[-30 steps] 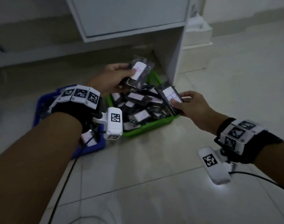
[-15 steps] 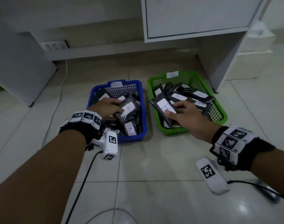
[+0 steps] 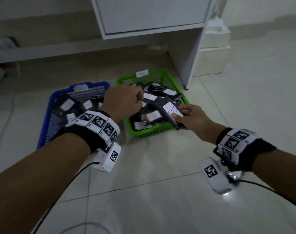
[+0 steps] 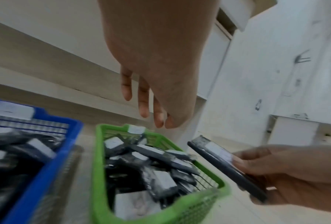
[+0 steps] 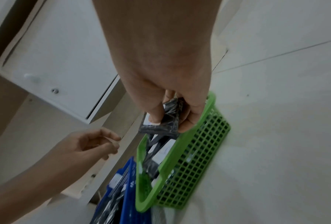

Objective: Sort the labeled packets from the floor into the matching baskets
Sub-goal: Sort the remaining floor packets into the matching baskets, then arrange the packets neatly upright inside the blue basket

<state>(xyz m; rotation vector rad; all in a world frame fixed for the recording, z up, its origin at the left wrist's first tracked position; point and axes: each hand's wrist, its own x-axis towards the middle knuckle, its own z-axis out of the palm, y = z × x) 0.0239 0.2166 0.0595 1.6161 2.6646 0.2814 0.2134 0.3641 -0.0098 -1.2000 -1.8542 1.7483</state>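
Head view: a packet (image 3: 172,114) marked B is pinched by the right hand (image 3: 190,119) over the green basket (image 3: 158,131); the left hand (image 3: 122,102), loosely curled and empty, is held above it beside the blue basket (image 3: 47,119).

I see a green basket (image 3: 176,92) beneath my right hand (image 3: 192,119), which grips a black packet (image 3: 171,114) with a white label marked in blue. Left of my left hand (image 3: 123,101): a blue basket (image 3: 47,115). Wristbands (image 3: 100,124): black-and-white squares.
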